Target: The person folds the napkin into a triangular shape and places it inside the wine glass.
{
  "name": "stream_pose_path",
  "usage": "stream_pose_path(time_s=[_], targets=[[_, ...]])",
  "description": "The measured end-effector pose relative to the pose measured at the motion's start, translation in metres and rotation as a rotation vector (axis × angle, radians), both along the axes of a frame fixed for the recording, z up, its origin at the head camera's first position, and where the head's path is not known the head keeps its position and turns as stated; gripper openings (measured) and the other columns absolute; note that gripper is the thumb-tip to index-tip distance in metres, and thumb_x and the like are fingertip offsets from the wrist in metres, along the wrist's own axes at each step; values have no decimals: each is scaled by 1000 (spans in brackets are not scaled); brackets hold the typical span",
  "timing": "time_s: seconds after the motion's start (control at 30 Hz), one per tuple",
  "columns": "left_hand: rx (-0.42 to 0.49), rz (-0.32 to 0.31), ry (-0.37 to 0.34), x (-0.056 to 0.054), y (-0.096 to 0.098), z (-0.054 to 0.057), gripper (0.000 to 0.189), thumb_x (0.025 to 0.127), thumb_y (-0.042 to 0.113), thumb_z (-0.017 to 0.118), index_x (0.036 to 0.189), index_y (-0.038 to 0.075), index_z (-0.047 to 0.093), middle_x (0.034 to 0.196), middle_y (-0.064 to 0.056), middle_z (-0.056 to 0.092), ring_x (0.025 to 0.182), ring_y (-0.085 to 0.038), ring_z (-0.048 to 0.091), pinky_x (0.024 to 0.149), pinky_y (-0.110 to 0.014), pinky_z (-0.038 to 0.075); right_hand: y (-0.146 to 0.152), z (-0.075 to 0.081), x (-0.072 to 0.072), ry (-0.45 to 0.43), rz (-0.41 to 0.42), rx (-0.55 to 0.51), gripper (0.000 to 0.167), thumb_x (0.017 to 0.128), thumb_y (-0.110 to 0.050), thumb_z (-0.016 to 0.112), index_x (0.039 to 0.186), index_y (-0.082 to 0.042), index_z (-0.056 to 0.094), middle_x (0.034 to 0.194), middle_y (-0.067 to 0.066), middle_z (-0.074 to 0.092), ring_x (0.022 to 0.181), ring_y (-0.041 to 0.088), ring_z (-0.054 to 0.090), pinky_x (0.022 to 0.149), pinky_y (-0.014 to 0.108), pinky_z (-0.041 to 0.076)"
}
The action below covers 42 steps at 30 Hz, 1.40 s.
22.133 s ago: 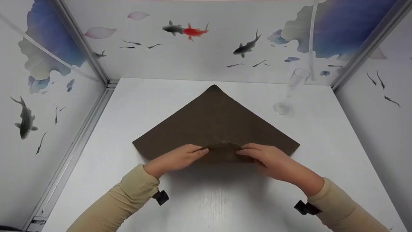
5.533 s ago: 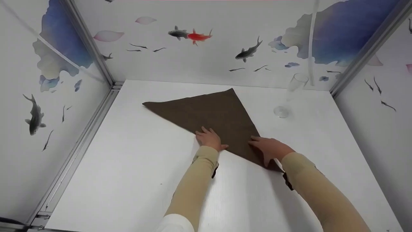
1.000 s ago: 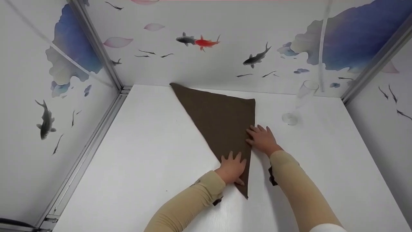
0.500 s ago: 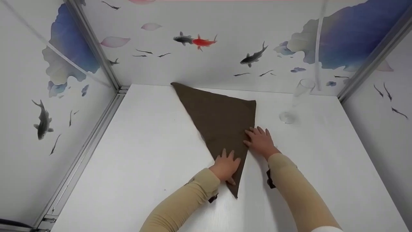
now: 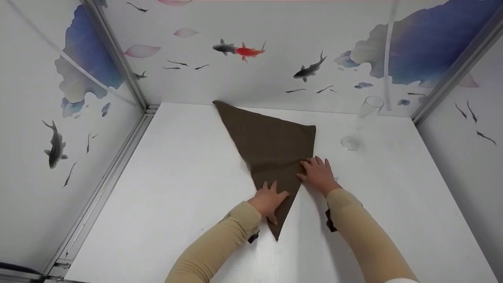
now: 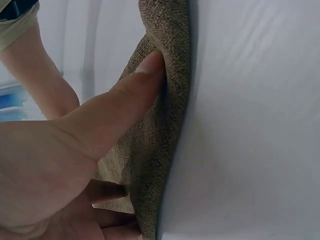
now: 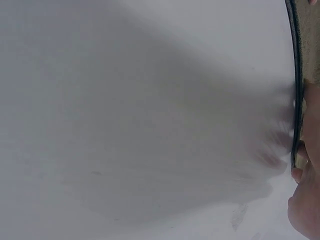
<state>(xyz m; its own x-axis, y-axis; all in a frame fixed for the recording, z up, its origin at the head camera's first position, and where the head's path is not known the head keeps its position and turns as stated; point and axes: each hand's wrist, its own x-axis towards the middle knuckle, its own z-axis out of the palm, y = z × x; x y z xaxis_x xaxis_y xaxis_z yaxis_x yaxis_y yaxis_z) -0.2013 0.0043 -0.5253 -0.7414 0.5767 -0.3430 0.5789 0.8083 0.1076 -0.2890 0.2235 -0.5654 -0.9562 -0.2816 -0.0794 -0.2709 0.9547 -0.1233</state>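
Note:
A dark brown cloth napkin (image 5: 271,137), folded into a triangle, lies on the white table, one corner at the back edge and another pointing towards me. A shallow crease runs across it at the level of my right hand. My left hand (image 5: 269,200) rests on the near part with fingers spread. In the left wrist view its thumb presses along the thick woven edge of the napkin (image 6: 175,100). My right hand (image 5: 319,175) lies at the right edge, straight fingertips on the cloth; the right wrist view shows only part of this hand (image 7: 310,150).
A clear stemmed glass (image 5: 349,143) stands at the back right of the table (image 5: 177,188). White panels (image 5: 251,86) printed with fish enclose the back and sides, with metal rails (image 5: 118,59) at the corners.
The napkin, earlier a wide triangle pointing away, has been turned. Over the last second its near corner has swung left with my left hand and a crease has formed; my right hand has barely moved.

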Motion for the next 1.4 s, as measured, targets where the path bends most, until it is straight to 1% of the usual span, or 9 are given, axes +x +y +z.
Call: stream_pose_path(time_s=[0.1,0.17,0.33,0.5,0.73,0.87,1.03,1.23,1.4], targets=[[12,5,-37,-2,-7,0,105,66,43,89,152,28,31,155,-26,21,138,-48,27,101,-44,44,1,-2,1,19,17,18,58,95,-44,61,135,-2,53,133,24,47,132,44,34,109,65,18],[20,8,-44,-3,-11,0,106,67,45,88,153,27,30,155,-27,19,139,-46,26,101,-42,44,2,-3,3,32,27,31,58,95,-44,62,132,-1,54,128,24,49,130,43,36,108,64,20],[9,15,8,-6,-17,-2,95,76,56,76,152,15,35,152,-29,25,138,-42,32,104,-40,41,2,2,8,76,55,33,52,94,-42,63,124,0,57,116,24,50,125,43,42,107,64,24],[-23,19,44,-9,-23,1,82,83,50,73,150,16,40,151,-26,31,136,-42,36,103,-41,42,1,7,9,100,78,29,47,94,-38,65,119,0,58,110,22,50,122,43,44,106,63,26],[-9,32,25,-11,-27,1,82,80,41,79,149,20,41,152,-24,31,134,-45,37,99,-44,45,1,12,5,89,93,35,36,92,-31,70,107,0,59,101,19,53,111,42,50,104,61,31],[-4,42,11,-14,-30,1,83,79,38,82,149,20,41,152,-22,31,133,-46,37,99,-46,45,-1,16,2,55,92,54,44,89,-35,73,106,2,57,100,19,55,106,41,52,103,59,33],[-32,48,23,-16,-35,5,86,76,36,84,148,19,41,152,-18,33,133,-45,38,98,-47,46,-3,21,0,17,77,43,51,85,-38,76,106,4,54,99,19,56,101,39,53,103,56,35],[-59,39,30,-15,-42,9,85,75,35,86,146,18,43,152,-16,35,133,-41,39,94,-46,48,-3,17,-3,-4,75,24,47,91,-37,70,107,4,53,101,20,57,100,38,54,101,54,37],[-72,27,30,-14,-46,11,86,74,35,86,146,16,43,152,-16,36,133,-41,40,93,-45,49,3,15,-4,24,98,37,38,95,-34,64,105,3,59,101,18,57,99,38,56,96,56,39]])
